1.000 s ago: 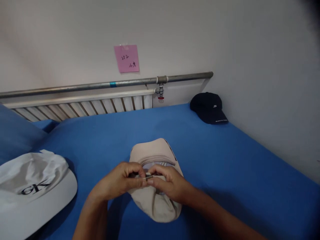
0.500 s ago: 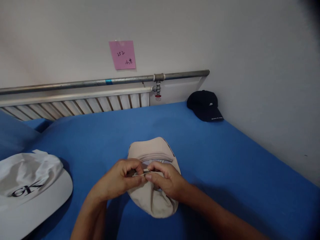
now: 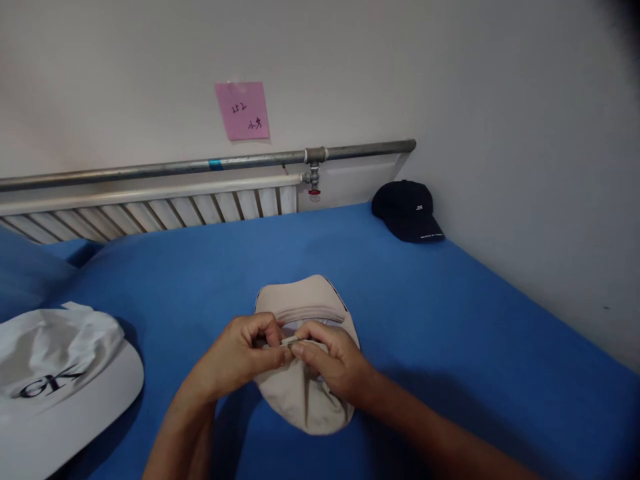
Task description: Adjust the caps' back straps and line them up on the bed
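A beige cap (image 3: 300, 303) lies upside down on the blue sheet (image 3: 425, 313), its brim pointing away from me. My left hand (image 3: 245, 353) and my right hand (image 3: 333, 363) meet over the cap's back opening. Both pinch the cap's thin adjusting strap (image 3: 290, 341) between thumb and fingers. The fingers hide the strap's buckle and most of the opening.
A white cap with a black logo (image 3: 55, 387) lies at the left. A dark navy cap (image 3: 409, 210) sits in the far corner by the wall. A radiator (image 3: 150, 210) and metal pipe (image 3: 210, 163) run along the back wall, under a pink note (image 3: 243, 110).
My hands have drawn slightly closer together on the strap. The view has shifted a little, so everything sits slightly left and higher.
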Tool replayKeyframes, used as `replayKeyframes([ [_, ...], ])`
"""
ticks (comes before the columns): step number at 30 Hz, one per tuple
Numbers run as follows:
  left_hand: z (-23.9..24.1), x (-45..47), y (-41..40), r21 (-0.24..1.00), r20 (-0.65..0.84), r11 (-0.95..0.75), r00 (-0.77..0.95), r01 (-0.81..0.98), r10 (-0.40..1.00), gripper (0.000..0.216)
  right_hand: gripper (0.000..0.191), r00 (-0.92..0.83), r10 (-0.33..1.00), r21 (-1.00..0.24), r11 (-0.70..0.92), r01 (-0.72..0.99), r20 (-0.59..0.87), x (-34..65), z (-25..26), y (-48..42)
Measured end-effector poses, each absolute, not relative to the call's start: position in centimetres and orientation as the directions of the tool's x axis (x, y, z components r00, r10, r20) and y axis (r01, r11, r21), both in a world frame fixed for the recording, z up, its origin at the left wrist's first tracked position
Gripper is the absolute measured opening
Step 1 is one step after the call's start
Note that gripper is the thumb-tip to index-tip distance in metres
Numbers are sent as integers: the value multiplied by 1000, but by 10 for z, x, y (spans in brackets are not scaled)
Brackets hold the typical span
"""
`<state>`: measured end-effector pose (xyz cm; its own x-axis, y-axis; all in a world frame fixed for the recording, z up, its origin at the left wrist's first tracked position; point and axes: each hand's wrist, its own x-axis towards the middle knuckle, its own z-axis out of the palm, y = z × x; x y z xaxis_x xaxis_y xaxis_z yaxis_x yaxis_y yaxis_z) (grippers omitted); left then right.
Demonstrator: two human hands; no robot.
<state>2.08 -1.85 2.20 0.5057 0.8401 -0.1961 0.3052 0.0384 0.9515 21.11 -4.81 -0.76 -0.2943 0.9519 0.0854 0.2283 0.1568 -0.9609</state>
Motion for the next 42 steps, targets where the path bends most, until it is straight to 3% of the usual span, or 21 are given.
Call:
replayKeyframes([
  [5, 27, 15, -17, 953, -234, 64, 581, 297, 779, 29, 22, -268, 957, -954, 176, 241, 109, 209, -8, -48],
  [11, 32, 8, -18, 941, -195, -29, 611, 336, 767, 23, 23, -186, 976, -974, 149, 171, 117, 209, -11, -45],
  [17, 27, 9, -16, 932, -212, -13, 571, 363, 793, 22, 14, -232, 972, -985, 9, 172, -31, 212, -9, -39],
  [19, 27, 11, -15, 922, -220, -11, 547, 387, 808, 21, 8, -172, 976, -960, 171, 223, 134, 214, -6, -38],
  [22, 28, 13, -15, 916, -207, -36, 547, 400, 811, 21, 26, -217, 866, -790, 499, 355, 450, 217, 0, -41],
  [25, 28, 15, -16, 913, -181, -77, 566, 401, 804, 20, 21, -349, 784, -679, 620, 393, 514, 217, 5, -44],
  [30, 30, 16, -19, 909, -152, -124, 595, 397, 790, 23, 15, -350, 822, -796, 546, 261, 449, 217, 2, -43],
  [33, 33, 13, -20, 934, -175, -66, 610, 351, 773, 15, 14, -368, 835, -855, 491, 166, 409, 218, -1, -41],
  [35, 34, 11, -19, 944, -224, -2, 645, 330, 731, 25, 13, -375, 841, -879, 461, 119, 390, 218, 0, -41],
  [37, 34, 12, -18, 914, -286, -18, 677, 405, 678, 31, 12, -373, 846, -896, 438, 76, 382, 218, 0, -42],
  [40, 29, 17, -16, 833, -345, -115, 671, 541, 657, 13, 11, -363, 857, -917, 399, 16, 366, 216, 0, -43],
  [42, 25, 21, -15, 844, -335, -102, 666, 527, 667, 13, 12, -342, 882, -944, 328, -45, 323, 215, 0, -43],
])
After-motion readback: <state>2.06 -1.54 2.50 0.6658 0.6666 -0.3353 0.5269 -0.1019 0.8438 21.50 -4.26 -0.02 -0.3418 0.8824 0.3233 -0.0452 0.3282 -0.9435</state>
